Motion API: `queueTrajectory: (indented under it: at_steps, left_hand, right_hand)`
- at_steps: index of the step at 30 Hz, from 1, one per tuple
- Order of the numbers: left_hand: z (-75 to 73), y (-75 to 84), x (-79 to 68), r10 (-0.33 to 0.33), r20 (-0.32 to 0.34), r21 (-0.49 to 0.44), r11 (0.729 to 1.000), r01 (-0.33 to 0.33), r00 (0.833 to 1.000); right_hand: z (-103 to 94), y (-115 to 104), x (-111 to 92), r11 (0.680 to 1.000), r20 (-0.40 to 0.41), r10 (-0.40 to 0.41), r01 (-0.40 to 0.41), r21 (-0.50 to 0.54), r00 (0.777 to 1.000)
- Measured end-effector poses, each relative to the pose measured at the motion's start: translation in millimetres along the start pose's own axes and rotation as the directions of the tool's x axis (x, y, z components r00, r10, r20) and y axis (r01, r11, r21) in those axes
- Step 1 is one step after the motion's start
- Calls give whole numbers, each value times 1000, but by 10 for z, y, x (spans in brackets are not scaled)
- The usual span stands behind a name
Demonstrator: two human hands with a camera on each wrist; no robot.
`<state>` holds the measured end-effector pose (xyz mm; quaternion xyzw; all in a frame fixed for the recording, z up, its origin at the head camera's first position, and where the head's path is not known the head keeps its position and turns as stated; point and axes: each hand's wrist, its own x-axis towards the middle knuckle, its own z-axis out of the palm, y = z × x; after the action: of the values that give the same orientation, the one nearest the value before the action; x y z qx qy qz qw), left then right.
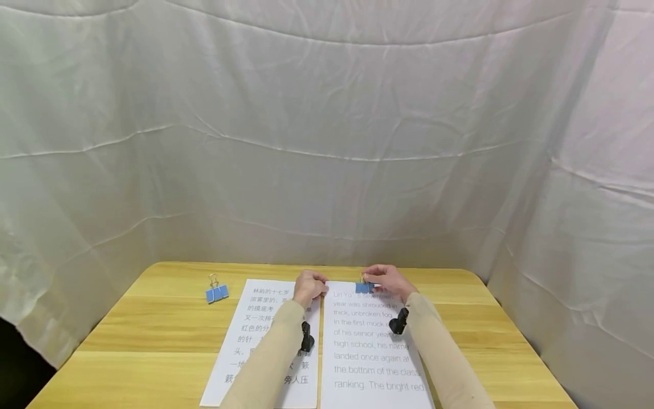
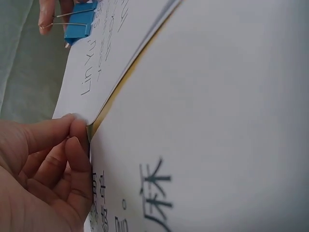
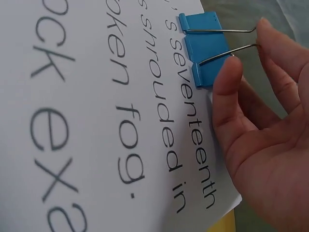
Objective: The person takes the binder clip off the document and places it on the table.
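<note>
My left hand [image 1: 309, 287] pinches the top left corner of the English-printed paper stack [image 1: 368, 363] between thumb and fingers, seen close in the left wrist view. At that stack's top edge sits a blue binder clip [image 1: 365, 288], clamped over the sheets, with a wire handle standing out past the edge. My right hand [image 1: 390, 279] holds the clip: in the right wrist view one fingertip is at the end of the wire handle [image 3: 236, 31] and the thumb lies against the blue body. Beneath my left forearm lies a Chinese-printed paper stack [image 1: 245, 318].
A second blue binder clip [image 1: 217, 293] lies on the wooden table [image 1: 153, 335], left of the Chinese stack's top. Pale curtains [image 1: 327, 170] surround the table at the back and sides. A narrow strip of wood separates the two stacks.
</note>
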<state>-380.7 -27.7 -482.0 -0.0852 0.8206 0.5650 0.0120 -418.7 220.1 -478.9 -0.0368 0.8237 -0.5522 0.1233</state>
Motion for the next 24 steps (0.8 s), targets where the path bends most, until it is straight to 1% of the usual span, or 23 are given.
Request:
queueTrajectory:
  at_steps: [4,8,12,14,18,20,24]
  left_hand:
    - [5,-12,-7,15,2,-24,1000,-15,1000]
    - [-4,-25,-17,33,33,-77,997,-31,999]
    - [-25,-52,-23,58,65,-107,993,-51,996]
    - [-38,-64,-24,69,71,-117,991,-60,995]
    - [-53,-74,-14,59,75,-147,988,-48,995]
    - [-49,-73,-11,52,71,-153,987,-41,996]
    - [-24,-76,3,33,66,-149,989,-23,997]
  right_hand:
    - [-8,-17,-16,1000,28,-2,2,-10,1000]
    - [-9,-29,-19,999,29,7,-6,-36,1000]
    - [-23,-34,-22,997,40,6,-3,-76,999]
    - [-29,-46,-27,996,53,-1,6,-85,999]
    - [-23,-74,-36,997,66,-24,28,-74,998]
    - [-17,-72,-32,998,66,-37,40,-53,997]
    - [-3,-31,-18,998,41,-44,45,-40,998]
